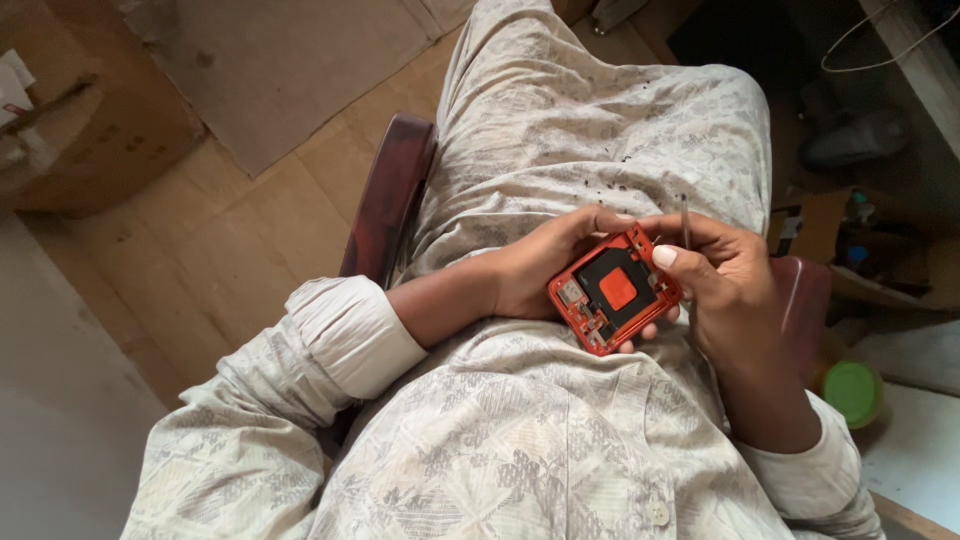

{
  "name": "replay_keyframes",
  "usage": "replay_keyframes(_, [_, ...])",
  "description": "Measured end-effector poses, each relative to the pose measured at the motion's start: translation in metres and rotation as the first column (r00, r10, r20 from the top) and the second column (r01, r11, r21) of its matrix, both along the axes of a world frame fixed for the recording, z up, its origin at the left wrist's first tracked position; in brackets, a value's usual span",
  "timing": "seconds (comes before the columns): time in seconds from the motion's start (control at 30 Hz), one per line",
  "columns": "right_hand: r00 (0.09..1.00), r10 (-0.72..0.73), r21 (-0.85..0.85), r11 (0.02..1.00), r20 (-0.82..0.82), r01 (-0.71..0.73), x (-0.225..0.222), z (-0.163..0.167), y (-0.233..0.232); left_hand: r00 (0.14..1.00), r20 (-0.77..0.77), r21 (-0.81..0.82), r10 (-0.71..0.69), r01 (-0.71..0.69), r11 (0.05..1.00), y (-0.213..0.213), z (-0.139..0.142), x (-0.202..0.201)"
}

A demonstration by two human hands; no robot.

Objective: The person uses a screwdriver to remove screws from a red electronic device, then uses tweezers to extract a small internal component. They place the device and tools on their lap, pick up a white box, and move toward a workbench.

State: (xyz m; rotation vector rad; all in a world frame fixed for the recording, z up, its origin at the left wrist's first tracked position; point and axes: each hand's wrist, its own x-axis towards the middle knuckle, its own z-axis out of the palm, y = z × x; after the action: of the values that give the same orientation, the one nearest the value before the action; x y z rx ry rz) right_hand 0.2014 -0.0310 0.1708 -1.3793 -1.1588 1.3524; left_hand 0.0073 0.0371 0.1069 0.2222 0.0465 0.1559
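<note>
We held a small square red device frame [615, 291] over the lap, tilted, with its inner side facing up. A black insert with an orange square pad at its centre sat inside the frame, and a small pale component occupied one corner. Because the inside lay exposed, we judged the unit to be open and partly worked; whether parts were still to be fitted or removed could not be told from this view.

The left hand [540, 270] cupped the frame from below and behind, fingers closed around its edge. The right hand [725, 280] pinched a thin metal tool [685, 222], which stood upright just above the frame's far corner, with the thumb resting against the frame's rim.

Dark specks lay scattered on the patterned trouser cloth [600, 110]. We sat on a dark red chair [385, 205]. A green-lidded container [852, 392] stood at the right; its contents were hidden. A cardboard box [80, 120] stood on the floor at the left, contents unclear.
</note>
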Motion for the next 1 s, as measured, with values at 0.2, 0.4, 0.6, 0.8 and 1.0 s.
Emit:
replay_keyframes(0.2, [0.999, -0.042, 0.067, 0.997, 0.023, 0.041, -0.003, -0.003, -0.002, 0.998, -0.049, 0.028, 0.03, -0.029, 0.999, -0.003, 0.002, 0.002])
replay_keyframes(0.4, [0.998, -0.067, 0.028, 0.997, -0.008, 0.067, -0.005, -0.003, -0.001, 0.99, -0.117, 0.138, 0.08, -0.063, 0.988, -0.007, 0.007, 0.002])
replay_keyframes(0.6, [0.998, -0.031, 0.03, 0.999, -0.059, 0.033, 0.0, 0.0, 0.001, 0.984, -0.131, 0.147, 0.117, -0.097, 0.984, -0.009, 0.008, 0.004])
replay_keyframes(0.8, [0.996, -0.007, 0.052, 0.999, -0.085, 0.012, 0.005, -0.008, 0.0, 0.978, -0.17, 0.171, 0.121, -0.091, 0.981, -0.011, 0.01, 0.004])
replay_keyframes(1.0, [0.994, 0.004, 0.05, 0.999, -0.106, 0.002, 0.009, -0.01, 0.0, 0.967, -0.193, 0.246, 0.168, -0.119, 0.962, -0.011, 0.013, 0.003])
